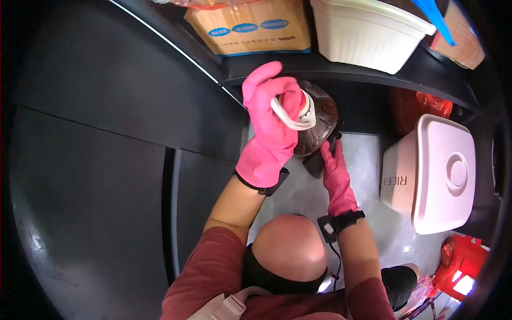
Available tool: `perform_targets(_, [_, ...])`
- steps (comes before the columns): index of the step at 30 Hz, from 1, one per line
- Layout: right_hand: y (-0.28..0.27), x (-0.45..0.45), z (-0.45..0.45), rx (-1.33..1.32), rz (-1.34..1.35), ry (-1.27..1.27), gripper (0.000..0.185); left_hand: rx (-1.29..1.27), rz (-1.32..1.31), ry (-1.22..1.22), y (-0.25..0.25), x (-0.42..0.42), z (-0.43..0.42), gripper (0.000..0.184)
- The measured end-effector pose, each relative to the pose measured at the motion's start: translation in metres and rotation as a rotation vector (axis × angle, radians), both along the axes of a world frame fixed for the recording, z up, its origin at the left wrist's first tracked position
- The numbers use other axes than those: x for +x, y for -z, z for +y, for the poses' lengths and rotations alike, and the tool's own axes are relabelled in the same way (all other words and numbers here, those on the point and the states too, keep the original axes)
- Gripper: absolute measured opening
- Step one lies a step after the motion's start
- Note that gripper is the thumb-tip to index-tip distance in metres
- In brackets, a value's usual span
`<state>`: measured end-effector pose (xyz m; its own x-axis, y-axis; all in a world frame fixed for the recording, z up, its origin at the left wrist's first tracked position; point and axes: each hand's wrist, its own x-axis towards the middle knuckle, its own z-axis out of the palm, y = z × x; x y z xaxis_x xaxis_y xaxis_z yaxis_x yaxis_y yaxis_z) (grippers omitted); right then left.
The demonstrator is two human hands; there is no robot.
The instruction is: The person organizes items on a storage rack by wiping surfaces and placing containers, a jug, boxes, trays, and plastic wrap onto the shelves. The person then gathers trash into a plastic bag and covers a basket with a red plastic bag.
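Note:
My left hand (269, 120), in a pink rubber glove, is closed around the white handle (288, 121) at the top of a large clear plastic jug (324, 109). A red cap (303, 100) shows beside the fingers, and the jug looks brownish inside. Low at the jug's near side is my right hand (337, 178), also gloved in pink, its fingers stretched out against a dark object (314, 164). What that object is, and whether the fingers grip it, I cannot make out. Part of the jug is behind my left hand.
A lidded bin marked RICE (397, 178) stands on the grey floor (290, 200) to the right. Above, a shelf (352, 74) holds a cardboard box (250, 29) and a white plastic tub (368, 34). Black cabinet panels (90, 176) line the left. Red bags (434, 104) sit behind the bin.

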<state>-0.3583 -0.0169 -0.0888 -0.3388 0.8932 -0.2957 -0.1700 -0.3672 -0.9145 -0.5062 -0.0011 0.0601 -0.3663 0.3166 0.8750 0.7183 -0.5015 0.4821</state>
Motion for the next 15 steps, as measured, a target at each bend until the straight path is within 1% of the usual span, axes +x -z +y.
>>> perform_targets(1, [-0.002, -0.002, -0.004, 0.109, 0.019, -0.068, 0.072, 0.074, -0.062, -0.054, 0.010, -0.003, -0.001, 0.024])
perform_targets(2, [-0.013, -0.007, -0.013, 0.187, 0.012, -0.064, 0.081, 0.049, 0.192, -0.209, 0.019, -0.021, -0.002, 0.031])
perform_targets(3, [-0.014, -0.015, -0.020, 0.185, 0.007, -0.076, 0.081, 0.047, 0.186, -0.221, 0.019, -0.021, -0.003, 0.031])
perform_targets(5, [-0.008, -0.030, -0.029, 0.215, 0.017, 0.080, 0.077, -0.010, 0.077, -0.217, 0.019, -0.016, -0.005, 0.040])
perform_targets(6, [0.037, -0.034, -0.023, 0.269, 0.042, 0.170, 0.094, 0.027, 0.143, -0.218, 0.019, -0.016, -0.008, 0.049])
perform_targets(7, [0.046, -0.028, -0.017, 0.268, 0.037, 0.158, 0.094, -0.003, 0.164, -0.251, 0.021, -0.014, -0.016, 0.042])
perform_targets(9, [0.053, -0.025, -0.008, 0.632, -0.474, 0.173, 0.109, -0.073, 0.220, -0.268, 0.039, -0.028, -0.038, 0.027])
perform_targets(10, [0.055, -0.025, -0.008, 0.732, -0.433, 0.200, 0.116, -0.177, 0.279, -0.135, 0.048, -0.038, -0.054, 0.015])
perform_targets(11, [0.052, -0.026, -0.005, 0.735, -0.429, 0.189, 0.116, -0.187, 0.183, -0.144, 0.058, -0.035, -0.057, 0.016])
perform_targets(13, [0.043, -0.026, 0.004, 0.615, -0.246, 0.150, 0.111, -0.218, 0.226, -0.104, 0.058, -0.038, -0.063, 0.021])
perform_targets(14, [0.031, -0.022, 0.012, 0.577, -0.252, 0.096, 0.103, -0.186, 0.240, -0.084, 0.063, -0.041, -0.061, 0.025])
perform_targets(15, [0.019, -0.021, 0.010, 0.579, -0.256, 0.091, 0.103, -0.185, 0.235, -0.087, 0.067, -0.038, -0.062, 0.025])
